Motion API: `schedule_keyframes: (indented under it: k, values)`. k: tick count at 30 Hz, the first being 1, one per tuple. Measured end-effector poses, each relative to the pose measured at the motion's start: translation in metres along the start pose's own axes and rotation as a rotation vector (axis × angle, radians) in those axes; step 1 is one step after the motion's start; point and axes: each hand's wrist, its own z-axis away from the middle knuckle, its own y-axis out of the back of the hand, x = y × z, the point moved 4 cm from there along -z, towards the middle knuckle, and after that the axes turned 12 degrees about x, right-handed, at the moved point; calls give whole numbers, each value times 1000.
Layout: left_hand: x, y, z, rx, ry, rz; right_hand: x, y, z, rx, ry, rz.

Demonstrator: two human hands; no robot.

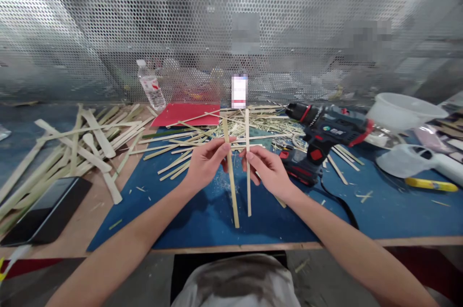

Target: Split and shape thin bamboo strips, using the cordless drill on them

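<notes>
My left hand (209, 161) pinches a long, thin bamboo strip (233, 193) that stands nearly upright, leaning slightly. Beside it, my right hand (266, 168) grips a second bamboo strip (248, 188), a little narrower and almost vertical. A small gap separates the two strips, which are held side by side above the blue mat (195, 222). Behind my hands lies a heap of loose bamboo strips and shavings (260, 121). The fingers behind each strip are partly hidden.
A cordless drill (321, 133) rests right of my hands. Further right are a white funnel (405, 109) and a yellow-handled tool (430, 184). On the left lie larger bamboo pieces (97, 138) and a black box (47, 210). A water bottle (151, 86) stands by the perforated metal screen (144, 12).
</notes>
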Motion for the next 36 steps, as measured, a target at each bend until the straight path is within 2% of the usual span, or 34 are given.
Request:
schedule_keyframes:
  k: [4,8,14,17,20,24,26,32,36]
  values:
    - [6,2,-1,-11,-18,-4,-3,2,0,66,18,49]
    - [8,4,-4,-33,48,-95,-4,4,-1,109,20,44]
    - [-4,0,-3,-76,184,-35,0,7,-6,124,-25,46]
    - [-11,3,-5,-52,212,-114,2,5,-7,110,-40,25]
    - [-13,7,-8,-51,120,-343,5,3,-8,107,-69,-49]
    - [-15,5,-10,-172,-65,-620,9,4,-10,128,-132,-99]
    - [-19,4,-10,-203,-49,-626,10,6,-11,135,-129,-73]
    - [-15,3,-6,-113,50,-402,15,2,-11,74,-115,-17]
    - [-6,-2,1,-61,-46,-438,18,-3,-9,45,-158,-44]
